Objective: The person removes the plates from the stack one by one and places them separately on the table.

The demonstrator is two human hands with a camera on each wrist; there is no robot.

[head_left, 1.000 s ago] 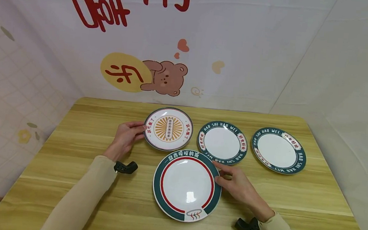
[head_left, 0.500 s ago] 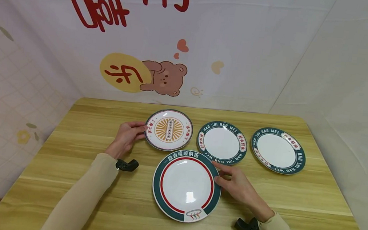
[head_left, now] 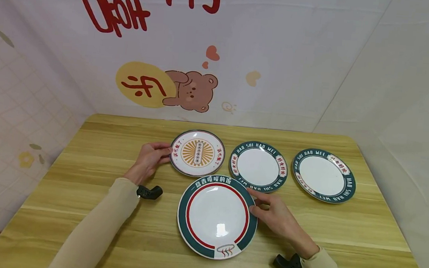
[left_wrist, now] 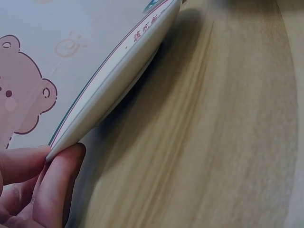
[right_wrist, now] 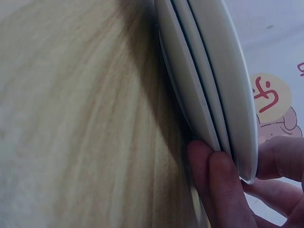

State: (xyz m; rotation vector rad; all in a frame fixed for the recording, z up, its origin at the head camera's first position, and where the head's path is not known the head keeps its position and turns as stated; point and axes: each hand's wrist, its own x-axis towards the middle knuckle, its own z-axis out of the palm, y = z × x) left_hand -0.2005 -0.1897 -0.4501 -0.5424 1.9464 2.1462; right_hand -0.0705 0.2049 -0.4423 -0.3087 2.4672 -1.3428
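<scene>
My left hand (head_left: 148, 161) pinches the left rim of a small white plate (head_left: 197, 153) with an orange sunburst print. In the left wrist view, thumb and finger close on the edge of this sunburst plate (left_wrist: 109, 88), whose pale underside shows above the wood with a shadow below. My right hand (head_left: 278, 216) holds the right rim of a large green-rimmed plate (head_left: 218, 217) with a red ring. Seen from the right wrist, that plate tops a stack (right_wrist: 209, 80) with three rims showing. Fingers (right_wrist: 223, 173) lie along the lower rims, and another finger is on the upper side.
Two green-rimmed plates with lettering lie at the back: the middle plate (head_left: 259, 167) just behind the stack, the right plate (head_left: 323, 175) farther over. The wooden table (head_left: 93, 161) meets a printed cloth wall (head_left: 282, 63) at its back edge.
The sunburst plate's far edge has come down slightly towards me, and the left hand has shifted a little to the right with it. The right hand and stack look the same.
</scene>
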